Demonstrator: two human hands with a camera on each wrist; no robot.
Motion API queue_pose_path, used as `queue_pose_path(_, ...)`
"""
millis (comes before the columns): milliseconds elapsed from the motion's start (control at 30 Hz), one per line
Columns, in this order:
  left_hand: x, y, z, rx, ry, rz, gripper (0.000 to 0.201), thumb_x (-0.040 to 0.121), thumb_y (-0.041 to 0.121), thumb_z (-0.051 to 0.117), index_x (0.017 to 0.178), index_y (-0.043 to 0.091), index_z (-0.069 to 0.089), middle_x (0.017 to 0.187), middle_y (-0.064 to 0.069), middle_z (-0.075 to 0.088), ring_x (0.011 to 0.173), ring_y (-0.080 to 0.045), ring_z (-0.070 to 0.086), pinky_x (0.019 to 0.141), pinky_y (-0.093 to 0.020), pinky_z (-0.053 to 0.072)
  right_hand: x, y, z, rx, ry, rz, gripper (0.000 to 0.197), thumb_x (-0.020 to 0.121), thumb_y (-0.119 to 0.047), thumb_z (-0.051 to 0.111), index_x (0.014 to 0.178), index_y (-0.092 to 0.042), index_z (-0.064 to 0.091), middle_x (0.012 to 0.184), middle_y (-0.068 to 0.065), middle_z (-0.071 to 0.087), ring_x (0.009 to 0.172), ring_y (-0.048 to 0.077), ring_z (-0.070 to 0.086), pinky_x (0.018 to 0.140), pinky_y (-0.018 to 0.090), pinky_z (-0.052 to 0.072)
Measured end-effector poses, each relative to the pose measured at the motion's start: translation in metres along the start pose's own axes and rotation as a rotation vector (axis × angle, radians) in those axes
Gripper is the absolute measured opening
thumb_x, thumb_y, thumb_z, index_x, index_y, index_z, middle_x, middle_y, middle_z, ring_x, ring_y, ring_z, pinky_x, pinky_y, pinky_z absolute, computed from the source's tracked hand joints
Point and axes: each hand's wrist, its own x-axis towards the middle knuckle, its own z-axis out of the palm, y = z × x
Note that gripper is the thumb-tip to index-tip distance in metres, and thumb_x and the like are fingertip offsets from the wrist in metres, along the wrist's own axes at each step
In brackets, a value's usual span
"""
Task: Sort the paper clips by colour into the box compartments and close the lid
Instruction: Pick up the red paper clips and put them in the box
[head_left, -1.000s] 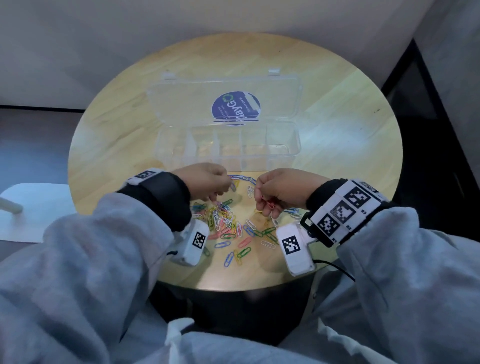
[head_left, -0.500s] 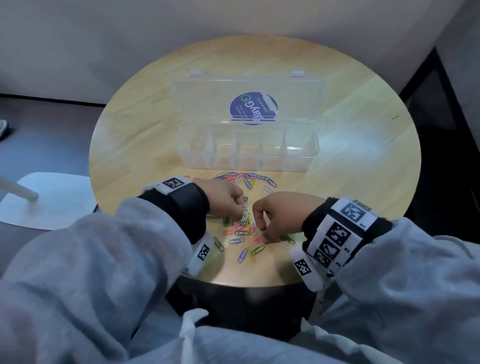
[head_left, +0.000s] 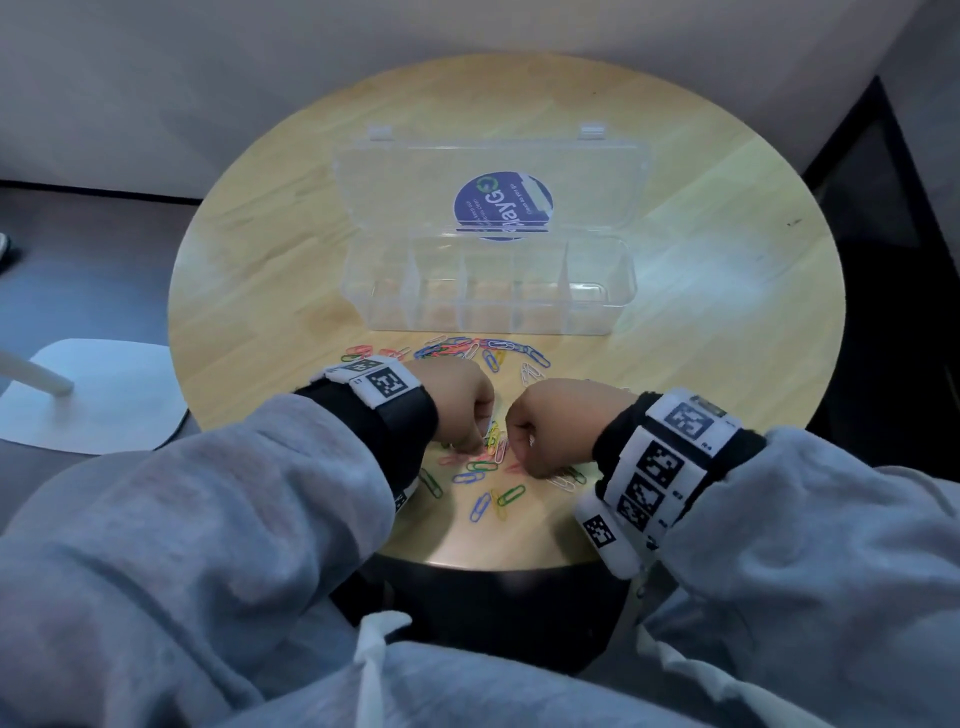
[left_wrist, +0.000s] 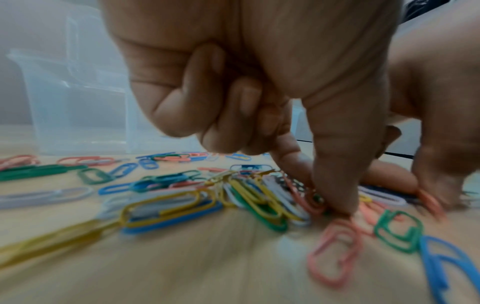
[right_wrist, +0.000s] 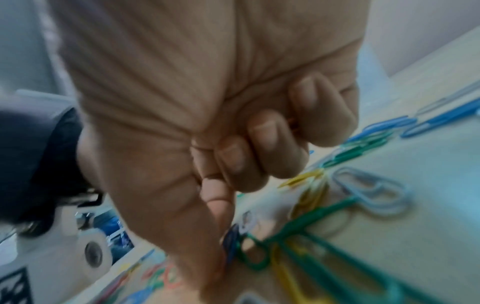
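A clear compartment box (head_left: 488, 317) stands on the round wooden table (head_left: 701, 322), its lid (head_left: 415, 187) open and lying back. Coloured paper clips (head_left: 483, 501) are scattered on the table in front of the box. My left hand (head_left: 470, 444) is down in the pile; thumb and forefinger pinch a pink clip (left_wrist: 309, 200). My right hand (head_left: 524, 460) is beside it with its fingers curled, a bit of pink clip (right_wrist: 293, 123) showing between them, and its thumb and forefinger (right_wrist: 221, 205) down on the clips. In the left wrist view its fingertips touch another pink clip (left_wrist: 430, 202).
A second band of clips (head_left: 467, 349) lies just in front of the box. The table's near edge (head_left: 493, 560) is close under my wrists. A white seat (head_left: 98, 395) stands to the left, below the table. A dark surface (head_left: 878, 291) lies to the right.
Both hands have drawn back from the clips near the box toward the near part of the pile and dropped onto it. The box has not moved.
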Motion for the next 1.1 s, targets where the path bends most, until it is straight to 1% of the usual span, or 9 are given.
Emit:
queue_pose_path(167,0.000,-0.001,0.003,0.015,0.001,0.014,0.006,0.072,0.024,0.069,0.077,0.019,0.069,0.070,0.004,0.061,0.062,-0.013,0.051,0.050,-0.022,0.035,-0.008,0.019,-0.026,0.249,0.078,0.051,0.010,0.072,-0.014,0.069,0.067,-0.021,0.062,0.054,-0.008,0.050,0.052,0.005,0.045,0.052,0.020,0.037)
queue_pose_path(300,0.000,-0.008,0.001,-0.162,-0.003,0.032,0.005,0.075,0.023,0.070,0.072,0.021,0.066,0.058,0.009,0.058,0.057,-0.007,0.050,0.055,-0.020,0.040,-0.015,0.034,-0.041,0.382,0.156,0.107,0.016,0.076,-0.018,0.069,0.065,-0.020,0.057,0.058,-0.007,0.048,0.053,0.008,0.043,0.054,0.022,0.036)
queue_pose_path(400,-0.004,-0.017,-0.008,-0.371,0.045,0.041,0.017,0.079,0.022,0.071,0.066,0.022,0.060,0.043,0.019,0.054,0.043,0.005,0.047,0.044,-0.004,0.034,-0.017,0.041,-0.046,0.485,0.161,0.143,0.019,0.077,-0.018,0.068,0.064,-0.019,0.054,0.065,-0.001,0.052,0.050,0.012,0.041,0.053,0.023,0.036)
queue_pose_path(500,-0.006,-0.024,-0.012,-0.452,0.053,0.006,0.018,0.080,0.027,0.072,0.067,0.023,0.060,0.044,0.016,0.051,0.045,0.002,0.043,0.050,-0.010,0.035,-0.017,0.042,-0.046,0.525,0.150,0.148,0.018,0.078,-0.017,0.067,0.065,-0.018,0.054,0.068,0.001,0.054,0.050,0.014,0.041,0.053,0.023,0.036)
queue_pose_path(633,-0.004,-0.025,-0.009,-0.409,0.062,-0.029,0.015,0.080,0.025,0.071,0.070,0.025,0.060,0.059,0.013,0.052,0.056,-0.002,0.046,0.059,-0.019,0.036,-0.016,0.041,-0.045,0.523,0.140,0.155,0.018,0.078,-0.016,0.067,0.065,-0.018,0.055,0.062,-0.001,0.053,0.047,0.013,0.040,0.049,0.021,0.035)
queue_pose_path(767,-0.007,-0.019,-0.010,-0.320,0.083,-0.051,0.010,0.081,0.022,0.068,0.083,0.028,0.060,0.064,0.012,0.050,0.058,-0.002,0.045,0.055,-0.019,0.033,-0.015,0.044,-0.044,0.555,0.141,0.162,0.018,0.077,-0.014,0.068,0.065,-0.018,0.054,0.062,0.000,0.056,0.052,0.016,0.046,0.055,0.024,0.039)
queue_pose_path(933,-0.009,-0.002,-0.009,-0.137,0.113,-0.067,0.008,0.078,0.027,0.068,0.081,0.028,0.061,0.066,0.010,0.050,0.064,-0.007,0.048,0.051,-0.021,0.030,-0.010,0.046,-0.042,0.680,0.168,0.142,0.011,0.079,-0.006,0.064,0.075,-0.016,0.062,0.068,0.003,0.058,0.069,0.023,0.055,0.061,0.029,0.048)
queue_pose_path(1033,-0.004,0.012,-0.005,-0.064,0.129,-0.031,0.012,0.080,0.032,0.067,0.090,0.026,0.064,0.069,0.010,0.049,0.073,-0.011,0.050,0.050,-0.019,0.028,-0.008,0.043,-0.042,0.721,0.157,0.145,0.016,0.083,-0.001,0.056,0.084,-0.014,0.066,0.070,0.005,0.055,0.062,0.019,0.053,0.058,0.025,0.050)
queue_pose_path(1100,0.001,0.019,-0.005,-0.027,0.139,-0.016,0.011,0.081,0.031,0.066,0.090,0.025,0.063,0.066,0.010,0.046,0.076,-0.013,0.050,0.049,-0.019,0.028,-0.010,0.041,-0.041,0.741,0.137,0.158,0.019,0.084,0.000,0.050,0.080,-0.013,0.064,0.066,0.004,0.052,0.049,0.012,0.053,0.048,0.018,0.048)
